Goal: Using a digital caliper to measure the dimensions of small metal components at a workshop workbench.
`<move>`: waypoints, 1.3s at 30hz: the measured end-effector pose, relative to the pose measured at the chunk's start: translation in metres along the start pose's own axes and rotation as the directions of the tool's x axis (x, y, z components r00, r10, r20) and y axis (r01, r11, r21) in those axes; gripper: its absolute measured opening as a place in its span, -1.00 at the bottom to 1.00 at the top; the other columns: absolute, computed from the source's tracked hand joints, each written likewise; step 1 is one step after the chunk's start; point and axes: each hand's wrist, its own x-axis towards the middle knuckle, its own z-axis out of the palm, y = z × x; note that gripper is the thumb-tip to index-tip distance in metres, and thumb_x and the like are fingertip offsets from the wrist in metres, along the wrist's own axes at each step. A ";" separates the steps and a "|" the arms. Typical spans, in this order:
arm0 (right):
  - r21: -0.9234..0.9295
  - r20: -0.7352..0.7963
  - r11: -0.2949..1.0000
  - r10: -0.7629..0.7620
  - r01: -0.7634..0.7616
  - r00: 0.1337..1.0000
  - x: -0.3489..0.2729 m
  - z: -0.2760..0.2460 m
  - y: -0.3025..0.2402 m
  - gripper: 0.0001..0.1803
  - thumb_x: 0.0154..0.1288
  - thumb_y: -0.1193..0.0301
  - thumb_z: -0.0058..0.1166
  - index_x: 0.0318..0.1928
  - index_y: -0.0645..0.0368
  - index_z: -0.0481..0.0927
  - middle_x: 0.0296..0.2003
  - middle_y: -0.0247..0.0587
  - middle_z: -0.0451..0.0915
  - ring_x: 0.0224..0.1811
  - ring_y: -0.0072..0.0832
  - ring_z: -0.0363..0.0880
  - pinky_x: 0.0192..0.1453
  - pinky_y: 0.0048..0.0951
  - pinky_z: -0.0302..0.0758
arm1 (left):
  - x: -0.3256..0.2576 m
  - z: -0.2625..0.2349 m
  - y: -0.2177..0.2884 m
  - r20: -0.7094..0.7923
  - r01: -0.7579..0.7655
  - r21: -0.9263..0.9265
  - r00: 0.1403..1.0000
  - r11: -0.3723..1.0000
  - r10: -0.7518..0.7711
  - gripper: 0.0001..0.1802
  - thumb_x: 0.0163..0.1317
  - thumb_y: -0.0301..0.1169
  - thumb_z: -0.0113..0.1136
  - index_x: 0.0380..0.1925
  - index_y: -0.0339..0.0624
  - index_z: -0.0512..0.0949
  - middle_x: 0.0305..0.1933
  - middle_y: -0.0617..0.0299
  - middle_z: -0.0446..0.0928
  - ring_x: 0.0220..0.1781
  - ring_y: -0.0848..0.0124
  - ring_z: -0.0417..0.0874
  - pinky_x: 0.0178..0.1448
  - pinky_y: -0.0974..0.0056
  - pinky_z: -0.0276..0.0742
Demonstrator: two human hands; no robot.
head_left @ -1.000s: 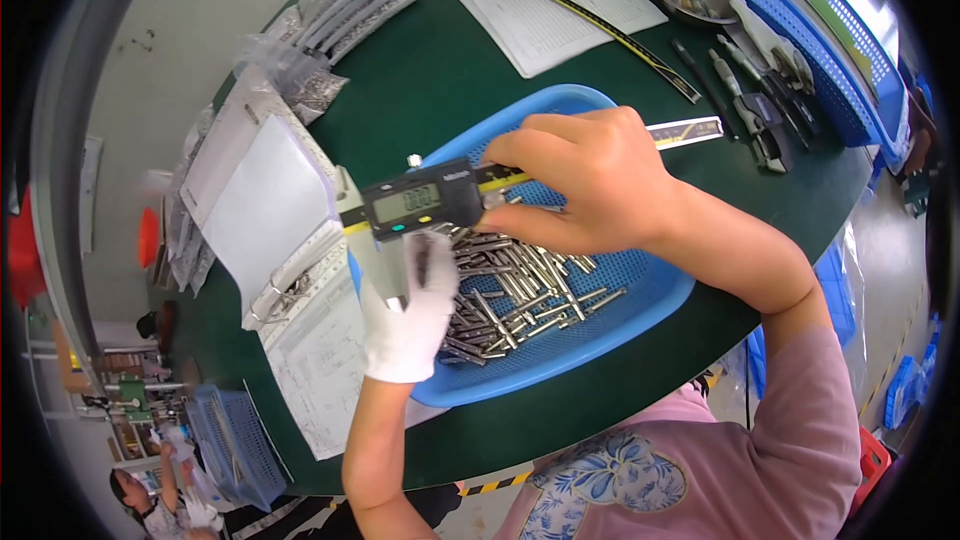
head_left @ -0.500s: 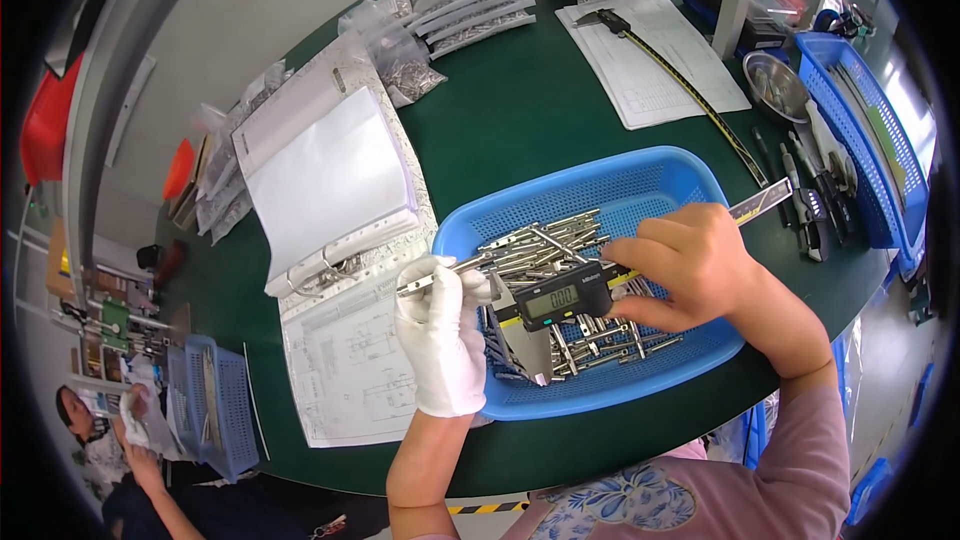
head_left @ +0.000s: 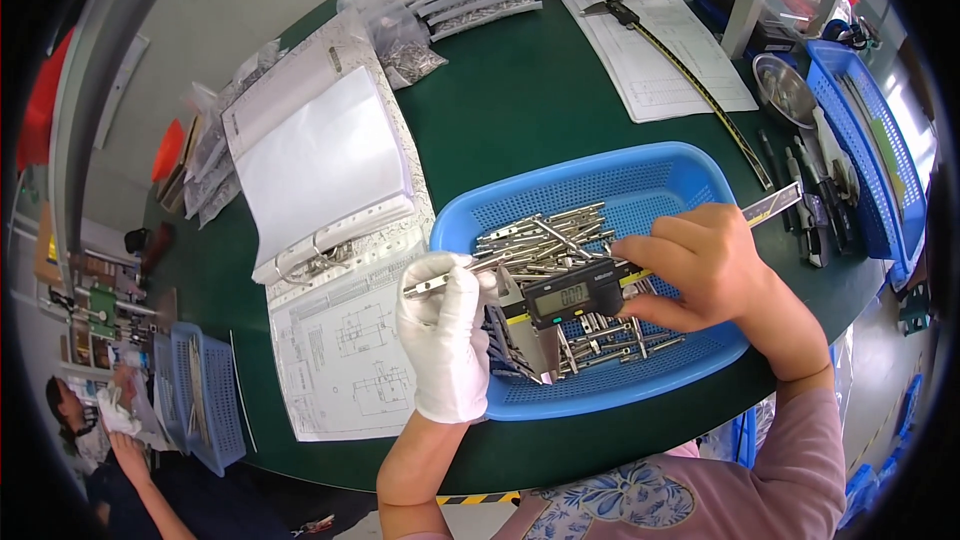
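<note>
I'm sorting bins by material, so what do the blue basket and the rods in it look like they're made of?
The blue basket looks like moulded plastic: uniform bright colour, perforated mesh walls, rounded rim. The rods look like bare metal, probably steel, silver-grey with bright glints; the alloy cannot be told. The left hand, in a white, seemingly fabric glove, holds one rod, while the right hand holds a digital caliper.

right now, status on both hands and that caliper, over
Left hand, white glove, shut on metal rod. Right hand shut on digital caliper, jaws at the rod. Both over blue basket of rods. Nothing in the way.
</note>
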 end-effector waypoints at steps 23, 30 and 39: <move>0.021 0.062 1.000 0.016 -0.018 0.998 -0.005 -0.008 0.004 -0.70 -0.09 0.30 0.11 -0.35 0.21 0.46 -0.65 -0.33 0.31 -0.73 -0.42 0.36 -0.72 -0.41 0.25 | 0.005 0.007 -0.006 0.042 -0.006 0.007 0.999 1.000 0.005 -0.89 0.18 -0.47 0.02 -0.28 -0.17 0.37 -0.40 0.25 0.46 -0.32 0.54 0.47 -0.15 0.45 0.42; -0.037 0.044 0.998 -0.054 0.056 0.998 0.014 0.008 -0.001 -0.59 -0.13 0.09 0.18 -0.41 0.16 0.47 -0.69 -0.31 0.31 -0.75 -0.38 0.29 -0.69 -0.41 0.16 | 0.008 -0.016 0.003 0.021 0.038 0.203 0.999 0.978 -0.043 -0.85 0.25 -0.32 -0.06 -0.29 -0.15 0.37 -0.37 0.28 0.44 -0.32 0.54 0.45 -0.26 0.41 0.38; -0.193 0.180 0.961 0.231 -0.196 0.956 -0.034 -0.003 0.009 -0.55 0.03 0.11 0.10 -0.11 0.10 0.51 -0.32 -0.23 0.56 -0.37 -0.30 0.54 -0.24 -0.27 0.38 | -0.001 -0.008 -0.030 0.441 -0.503 0.632 0.859 0.590 0.259 -0.78 0.20 -0.36 -0.13 -0.34 -0.30 0.42 -0.50 0.03 0.46 -0.43 0.12 0.51 -0.34 0.19 0.39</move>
